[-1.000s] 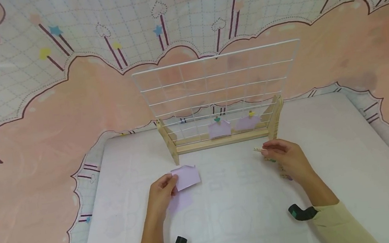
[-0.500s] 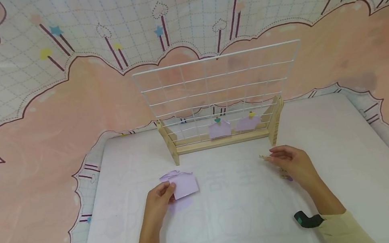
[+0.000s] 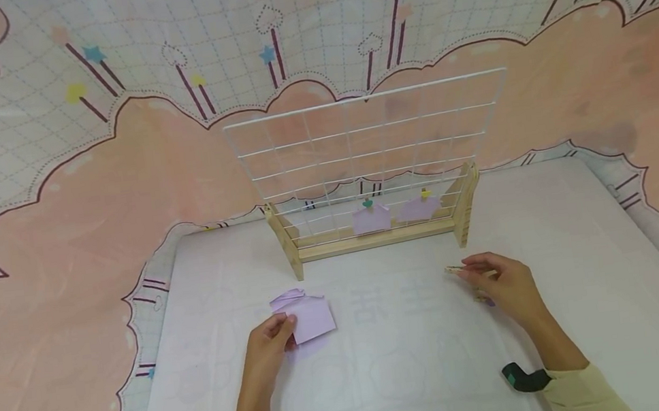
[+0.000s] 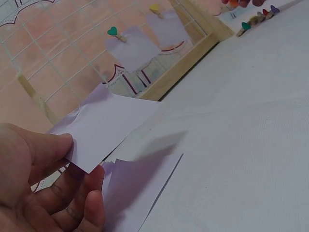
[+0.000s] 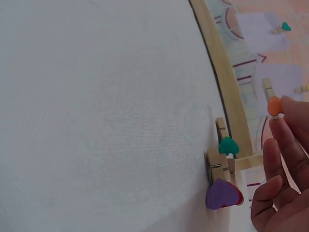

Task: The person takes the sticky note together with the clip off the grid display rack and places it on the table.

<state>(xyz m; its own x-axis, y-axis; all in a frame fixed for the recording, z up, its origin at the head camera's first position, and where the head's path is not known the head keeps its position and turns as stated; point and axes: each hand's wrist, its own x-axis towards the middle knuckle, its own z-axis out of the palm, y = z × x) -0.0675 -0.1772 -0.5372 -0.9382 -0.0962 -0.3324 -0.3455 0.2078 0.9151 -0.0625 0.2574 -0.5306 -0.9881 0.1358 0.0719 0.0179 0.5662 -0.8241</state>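
My left hand pinches a small lilac paper sheet by its left edge, just above the white table. In the left wrist view the sheet sits between thumb and fingers, with another lilac sheet lying flat below it. My right hand pinches a small wooden clothespin with an orange heart. Several heart clothespins lie on the table beside that hand.
A white wire grid stands in a wooden base at the table's back. Two lilac sheets hang on its lowest wire, one under a green clip, one under a yellow clip. A patterned pink cloth hangs behind.
Both hands have drawn back from the grid towards me and sunk lower. The held sheet moved down, and a second sheet on the table now shows behind it.
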